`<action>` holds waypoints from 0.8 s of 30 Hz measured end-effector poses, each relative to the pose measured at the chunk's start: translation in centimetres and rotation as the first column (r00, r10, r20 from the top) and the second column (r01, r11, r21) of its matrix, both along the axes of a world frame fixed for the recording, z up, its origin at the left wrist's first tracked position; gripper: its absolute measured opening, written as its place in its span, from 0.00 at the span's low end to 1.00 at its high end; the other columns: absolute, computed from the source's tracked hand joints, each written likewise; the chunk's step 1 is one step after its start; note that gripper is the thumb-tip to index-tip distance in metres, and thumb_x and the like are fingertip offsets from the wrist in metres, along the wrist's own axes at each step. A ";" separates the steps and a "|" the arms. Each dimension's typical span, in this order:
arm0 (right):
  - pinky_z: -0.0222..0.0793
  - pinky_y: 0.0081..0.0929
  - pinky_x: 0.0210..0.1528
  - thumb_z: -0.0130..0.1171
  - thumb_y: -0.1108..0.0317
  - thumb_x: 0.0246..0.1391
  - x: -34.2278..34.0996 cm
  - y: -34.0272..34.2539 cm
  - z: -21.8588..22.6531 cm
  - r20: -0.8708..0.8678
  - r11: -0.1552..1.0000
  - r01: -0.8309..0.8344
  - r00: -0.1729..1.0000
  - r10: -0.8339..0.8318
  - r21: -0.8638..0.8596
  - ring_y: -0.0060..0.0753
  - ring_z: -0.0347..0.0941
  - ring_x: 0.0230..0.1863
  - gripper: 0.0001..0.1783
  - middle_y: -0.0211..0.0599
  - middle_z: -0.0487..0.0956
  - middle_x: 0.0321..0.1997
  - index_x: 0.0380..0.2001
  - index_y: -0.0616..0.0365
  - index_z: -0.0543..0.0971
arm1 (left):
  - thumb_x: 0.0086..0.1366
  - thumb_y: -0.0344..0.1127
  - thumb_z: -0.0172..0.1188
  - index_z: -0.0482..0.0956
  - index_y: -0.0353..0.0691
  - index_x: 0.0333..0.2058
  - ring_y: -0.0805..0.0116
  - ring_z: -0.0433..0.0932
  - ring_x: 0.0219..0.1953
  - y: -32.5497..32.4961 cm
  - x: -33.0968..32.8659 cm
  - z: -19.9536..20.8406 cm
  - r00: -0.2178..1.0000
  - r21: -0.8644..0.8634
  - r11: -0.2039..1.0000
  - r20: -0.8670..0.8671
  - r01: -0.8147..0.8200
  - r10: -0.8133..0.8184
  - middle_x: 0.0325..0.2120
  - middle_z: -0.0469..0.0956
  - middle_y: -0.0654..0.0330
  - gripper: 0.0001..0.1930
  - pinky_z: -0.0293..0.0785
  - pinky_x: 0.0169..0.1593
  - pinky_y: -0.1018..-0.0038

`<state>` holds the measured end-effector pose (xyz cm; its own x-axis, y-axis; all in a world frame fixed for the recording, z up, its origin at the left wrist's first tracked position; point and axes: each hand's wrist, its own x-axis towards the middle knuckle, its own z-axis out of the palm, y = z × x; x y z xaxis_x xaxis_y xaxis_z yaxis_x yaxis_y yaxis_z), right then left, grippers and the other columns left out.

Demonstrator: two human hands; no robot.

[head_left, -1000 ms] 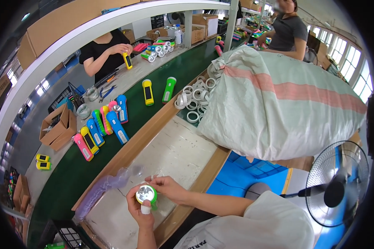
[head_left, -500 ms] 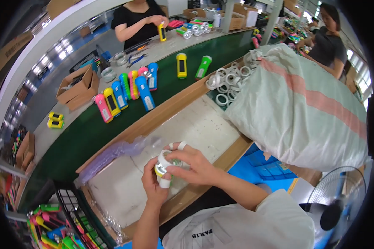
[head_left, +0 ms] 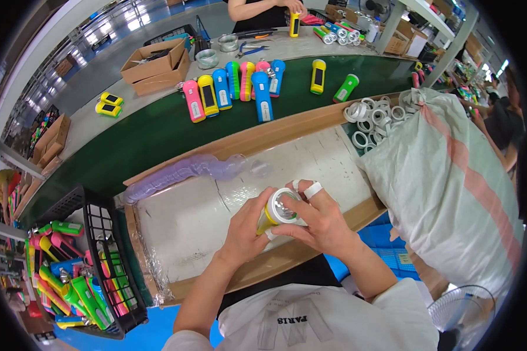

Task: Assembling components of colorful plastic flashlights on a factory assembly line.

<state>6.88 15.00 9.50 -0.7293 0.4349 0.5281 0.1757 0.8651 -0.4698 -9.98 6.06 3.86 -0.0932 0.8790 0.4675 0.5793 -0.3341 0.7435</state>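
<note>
A yellow flashlight [head_left: 266, 222] is in my left hand [head_left: 243, 229], whose fingers wrap around its body. Its front end faces up and carries a white ring [head_left: 273, 201] around a shiny reflector. My right hand [head_left: 324, 224] closes on that end, with fingers over the opening and the thumb against the near side. White tape bands circle some of my fingers. Both hands are above the shallow cardboard tray [head_left: 234, 231], near its front edge. Beyond them a long stack of clear purplish discs [head_left: 184, 176] in plastic lies along the tray's far side.
White rings [head_left: 376, 121] are heaped by a bulky white sack [head_left: 445, 181] at right. Several coloured flashlights [head_left: 262, 96] lie on the green belt [head_left: 158, 126]. A black basket [head_left: 114, 263] of flashlights stands at left. Across the belt, a co-worker's hand [head_left: 293, 6] holds a yellow flashlight.
The view has shifted, so the surroundings sit differently in the picture. The white ring, earlier tilted at the flashlight's front in my fingers, now sits squarely around it, with my right fingers over the opening.
</note>
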 end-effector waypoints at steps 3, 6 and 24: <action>0.74 0.39 0.42 0.76 0.58 0.37 -0.7 -1.0 -0.1 -0.019 0.999 -0.027 0.999 0.028 0.039 0.55 0.73 0.43 0.29 0.52 0.72 0.46 0.40 0.63 0.78 | 0.47 0.27 0.66 0.59 0.42 0.63 0.47 0.76 0.48 -1.8 -0.3 -0.4 0.994 0.072 0.996 -0.097 -0.043 0.050 0.52 0.73 0.49 0.42 0.76 0.47 0.60; 0.73 0.41 0.39 0.78 0.59 0.33 1.8 -1.8 -2.0 -0.108 0.996 0.078 0.991 -0.073 0.044 0.52 0.73 0.40 0.30 0.50 0.71 0.41 0.38 0.62 0.77 | 0.53 0.26 0.59 0.73 0.54 0.52 0.48 0.77 0.46 -1.5 1.9 -0.1 0.979 0.148 0.987 -0.202 0.062 -0.031 0.52 0.72 0.47 0.26 0.80 0.39 0.62; 0.76 0.37 0.41 0.69 0.66 0.47 4.0 1.0 3.3 0.309 0.974 -0.228 0.926 0.217 -0.001 0.51 0.76 0.40 0.25 0.50 0.71 0.48 0.48 0.65 0.74 | 0.55 0.32 0.61 0.74 0.50 0.47 0.53 0.80 0.40 -0.8 2.8 1.6 0.929 0.122 0.989 -0.367 0.086 -0.036 0.44 0.72 0.42 0.19 0.80 0.34 0.69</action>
